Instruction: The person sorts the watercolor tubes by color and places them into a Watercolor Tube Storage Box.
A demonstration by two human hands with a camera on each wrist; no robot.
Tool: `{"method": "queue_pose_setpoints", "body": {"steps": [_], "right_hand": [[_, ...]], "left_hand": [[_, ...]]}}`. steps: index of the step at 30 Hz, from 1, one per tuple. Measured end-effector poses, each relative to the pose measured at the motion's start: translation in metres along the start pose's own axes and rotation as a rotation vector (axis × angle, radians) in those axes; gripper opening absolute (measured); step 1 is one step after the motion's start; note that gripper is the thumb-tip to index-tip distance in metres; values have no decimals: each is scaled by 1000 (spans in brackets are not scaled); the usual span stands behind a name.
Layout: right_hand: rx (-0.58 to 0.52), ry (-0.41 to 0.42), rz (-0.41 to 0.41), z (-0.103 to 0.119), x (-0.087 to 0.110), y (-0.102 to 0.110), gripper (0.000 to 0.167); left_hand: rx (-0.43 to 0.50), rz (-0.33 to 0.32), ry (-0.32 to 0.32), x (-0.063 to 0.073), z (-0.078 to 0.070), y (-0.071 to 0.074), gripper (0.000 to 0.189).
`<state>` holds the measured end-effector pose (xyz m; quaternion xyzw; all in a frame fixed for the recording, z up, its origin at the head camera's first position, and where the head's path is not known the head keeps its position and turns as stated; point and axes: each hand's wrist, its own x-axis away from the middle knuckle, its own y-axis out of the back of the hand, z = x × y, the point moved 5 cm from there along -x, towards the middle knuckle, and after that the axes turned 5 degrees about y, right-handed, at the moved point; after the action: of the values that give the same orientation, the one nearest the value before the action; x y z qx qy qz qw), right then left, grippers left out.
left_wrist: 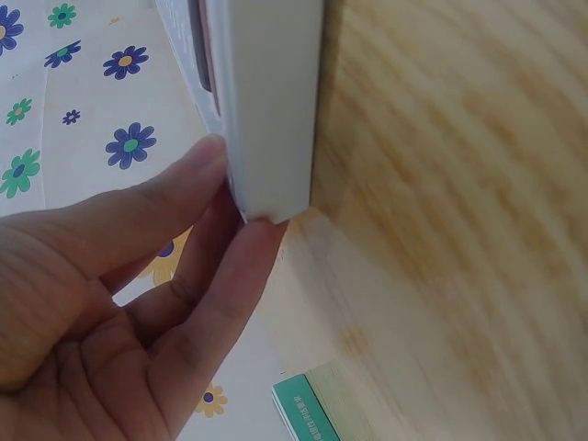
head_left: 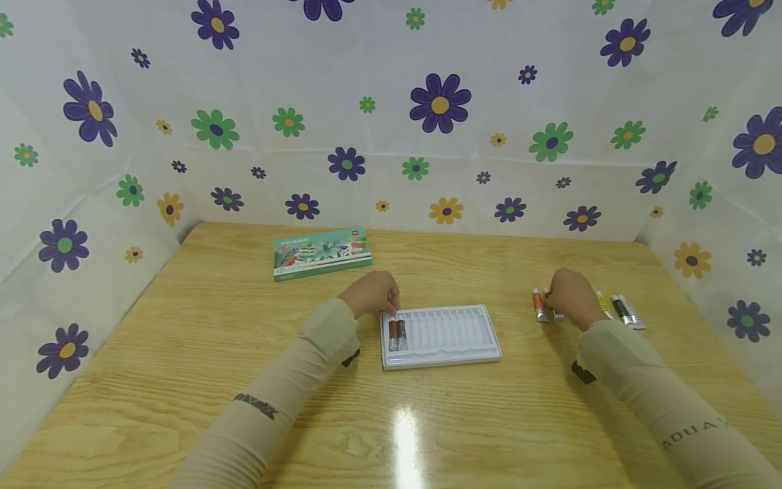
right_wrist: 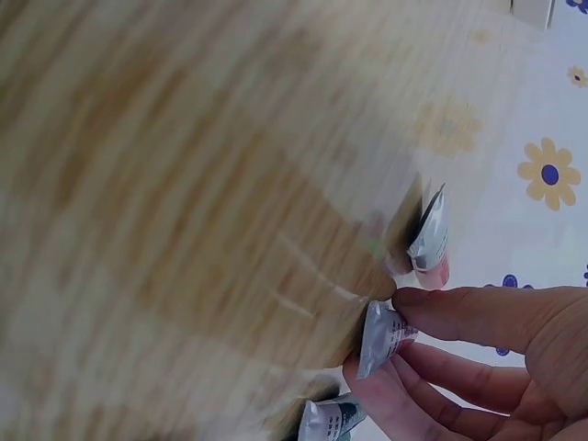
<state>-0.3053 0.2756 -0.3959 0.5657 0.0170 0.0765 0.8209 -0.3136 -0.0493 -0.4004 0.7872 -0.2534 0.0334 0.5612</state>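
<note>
My left hand (head_left: 374, 293) pinches the near-left corner area of a white plastic paint tray (head_left: 452, 356); the left wrist view shows thumb and fingertips at the tray's white corner (left_wrist: 271, 119). Two paint tubes, one reddish brown (head_left: 394, 335) and one dark brown (head_left: 401, 335), lie side by side in its leftmost slots. Over to the right, my right hand (head_left: 573, 299) pinches a silver paint tube (right_wrist: 378, 338) between thumb and fingers, low over the table. An orange-red tube (head_left: 539, 305) lies just left of that hand.
Right of the right hand lie a yellow tube (head_left: 603, 304), a dark tube (head_left: 622, 310) and a pale silver one (head_left: 632, 314). A green paint box (head_left: 322, 254) lies behind the left hand. Flower-printed cloth (head_left: 391, 129) encloses the wooden table's back and sides.
</note>
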Motion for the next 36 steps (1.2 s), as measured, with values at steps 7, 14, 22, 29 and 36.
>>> {"method": "queue_pose_setpoints", "body": {"steps": [7,14,22,29,36], "right_hand": [[-21,9,-31,-1,1,4,37],[-26,13,-51,7,0,12,12],[-79,72,-59,49,0,12,22],[-166,144,-39,92,1,2,20],[-248,197,30,131,1,-13,18]], "left_hand": [[13,-11,-15,-1,1,0,4],[20,-9,-21,-1,2,-1,5],[14,-2,-10,-1,3,-2,5],[9,-6,-12,-1,2,-2,5],[12,-7,-17,-2,1,-1,6]]}}
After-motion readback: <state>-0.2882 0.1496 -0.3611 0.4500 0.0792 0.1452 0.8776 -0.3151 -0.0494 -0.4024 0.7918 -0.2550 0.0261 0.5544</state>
